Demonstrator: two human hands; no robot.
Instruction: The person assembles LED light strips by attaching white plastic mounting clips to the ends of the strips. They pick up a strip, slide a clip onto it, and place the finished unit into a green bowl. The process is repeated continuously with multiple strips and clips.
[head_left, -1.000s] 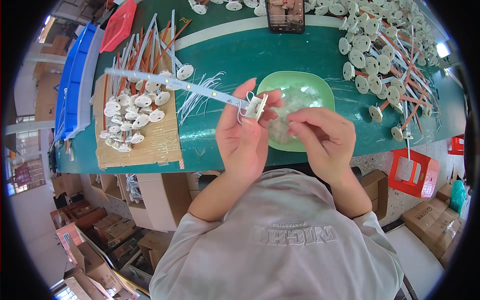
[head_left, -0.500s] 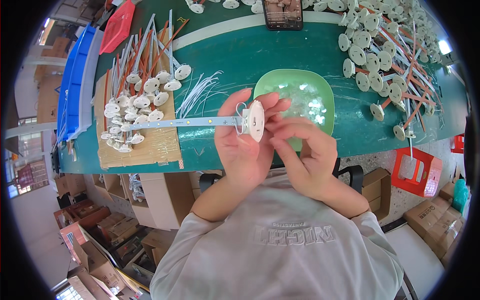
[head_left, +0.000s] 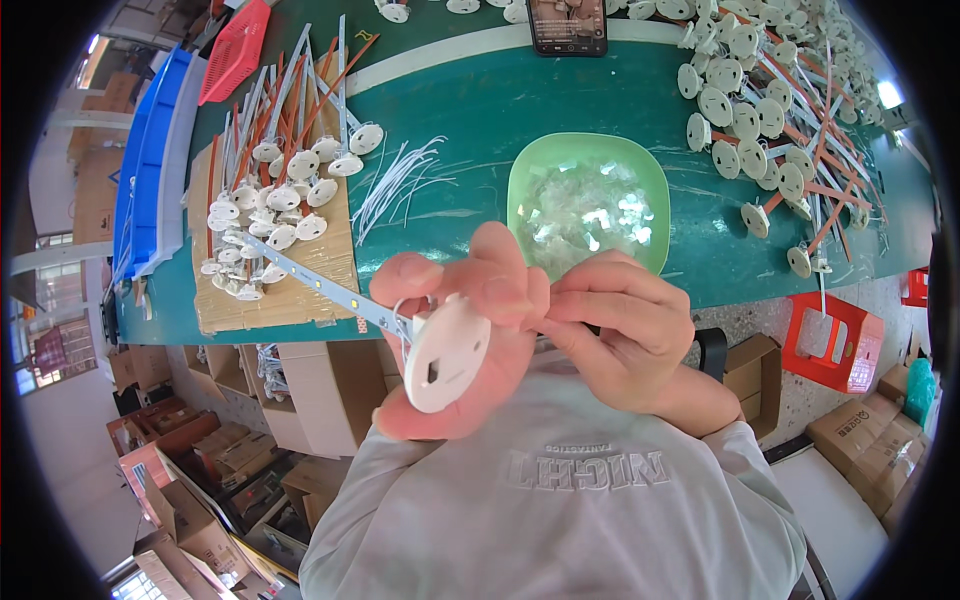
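My left hand (head_left: 490,300) holds an LED strip light by its white round end cap (head_left: 452,355), tilted with the slotted face toward me. From the cap, the narrow LED strip (head_left: 318,284) runs up and left over the cardboard, and a thin white wire loops beside the joint. My right hand (head_left: 625,335) is closed in a pinch against the left fingertips; what sits between its fingers is hidden. Just beyond the hands stands a green bowl (head_left: 590,143) holding small clear plastic pieces (head_left: 590,205).
At left, capped strips (head_left: 285,200) lie heaped on a cardboard sheet (head_left: 335,300), with loose white wires (head_left: 395,190) beside it. Another heap (head_left: 745,125) covers the right. A phone (head_left: 568,30), blue tray (head_left: 150,170) and red basket (head_left: 235,50) lie farther off. A red stool (head_left: 840,345) stands below.
My left hand has moved nearer and turned, lowering the cap and slanting the strip. My right hand has come down slightly and stays pinched at the left fingers.
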